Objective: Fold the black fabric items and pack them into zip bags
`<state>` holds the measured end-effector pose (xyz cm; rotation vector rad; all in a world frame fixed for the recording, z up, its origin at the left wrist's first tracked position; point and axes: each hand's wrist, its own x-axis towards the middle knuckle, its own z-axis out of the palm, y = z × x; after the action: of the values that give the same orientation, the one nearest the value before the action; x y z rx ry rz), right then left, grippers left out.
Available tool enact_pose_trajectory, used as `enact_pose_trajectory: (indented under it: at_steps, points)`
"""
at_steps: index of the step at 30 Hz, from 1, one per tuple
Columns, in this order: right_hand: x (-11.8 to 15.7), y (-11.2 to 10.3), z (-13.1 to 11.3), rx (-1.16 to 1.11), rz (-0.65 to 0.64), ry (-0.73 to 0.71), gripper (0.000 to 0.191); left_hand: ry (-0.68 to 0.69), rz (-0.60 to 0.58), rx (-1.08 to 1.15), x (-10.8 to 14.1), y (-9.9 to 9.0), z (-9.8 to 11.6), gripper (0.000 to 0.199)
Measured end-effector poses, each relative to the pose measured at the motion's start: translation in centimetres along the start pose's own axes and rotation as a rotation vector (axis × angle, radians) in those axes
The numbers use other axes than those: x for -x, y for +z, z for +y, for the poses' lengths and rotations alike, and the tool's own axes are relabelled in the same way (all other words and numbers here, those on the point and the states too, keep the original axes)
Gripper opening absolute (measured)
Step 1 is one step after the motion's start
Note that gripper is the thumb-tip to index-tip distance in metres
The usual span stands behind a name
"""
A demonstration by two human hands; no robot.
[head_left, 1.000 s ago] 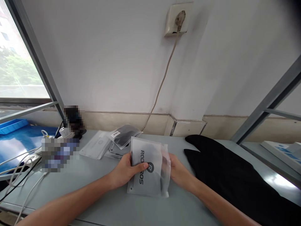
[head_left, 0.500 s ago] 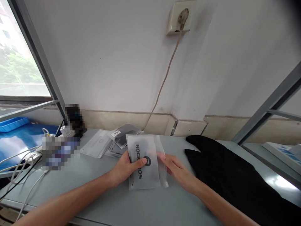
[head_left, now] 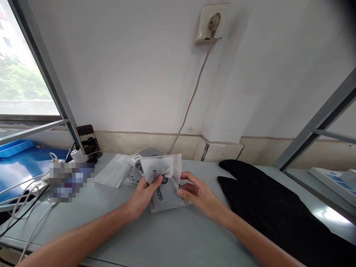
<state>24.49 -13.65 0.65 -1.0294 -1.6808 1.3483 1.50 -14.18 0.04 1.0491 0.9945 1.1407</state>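
A frosted plastic zip bag (head_left: 169,194) with dark "ROCKBROS" lettering is held above the grey table. My left hand (head_left: 144,194) grips its left side, the thumb pressed on the round logo and the other fingers behind. The bag bulges and creases near its upper right, where its edge stands away. My right hand (head_left: 196,191) is at that right edge, thumb at the front and fingers curled around the edge; its fingertips are partly hidden. What lies inside the bag is hard to make out. Behind it lie a dark item in clear packaging (head_left: 148,152) and another frosted bag (head_left: 115,170).
A black cloth piece (head_left: 267,204) covers the right of the table (head_left: 155,241). At left are a phone on a stand (head_left: 88,139), white cables (head_left: 33,230) and a blue tray (head_left: 15,147). A plugged cord (head_left: 194,92) hangs down the wall.
The bag has shifted slightly left and tilted, and its right side now bulges and creases. My right hand has moved left along with the edge, its fingers more curled.
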Motion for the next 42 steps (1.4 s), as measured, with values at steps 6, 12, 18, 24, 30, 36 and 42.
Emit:
enact_pose_trajectory:
  at_steps: [6, 12, 18, 24, 30, 36, 42]
  points:
    - [0.3, 0.2, -0.6, 0.026, -0.050, -0.050, 0.056, -0.018, -0.051, 0.048, 0.4, 0.1, 0.1, 0.055]
    - [-0.5, -0.1, 0.0, -0.028, 0.113, -0.072, 0.046, 0.064, -0.113, 0.061, 0.5, 0.2, 0.7, 0.049]
    - [-0.9, -2.0, 0.4, 0.107, 0.209, -0.090, 0.054, 0.106, -0.066, -0.012, -0.1, -0.3, 1.8, 0.042]
    - [-1.1, -2.1, 0.1, 0.097, 0.312, -0.075, 0.048, 0.124, 0.004, -0.127, -0.4, -0.7, 1.4, 0.040]
    - [-1.1, -2.3, 0.0, -0.272, 0.322, 0.105, 0.044, 0.181, 0.088, -0.034, -0.1, -0.4, 1.1, 0.043]
    - [-1.1, -2.7, 0.4, -0.327, 0.367, 0.163, 0.044, 0.000, -0.191, 0.001, 0.3, -0.4, 1.7, 0.042]
    - [-0.7, -2.0, -0.3, -0.097, 0.152, 0.161, 0.045, -0.129, -0.354, -0.179, 0.8, -0.2, 1.8, 0.053]
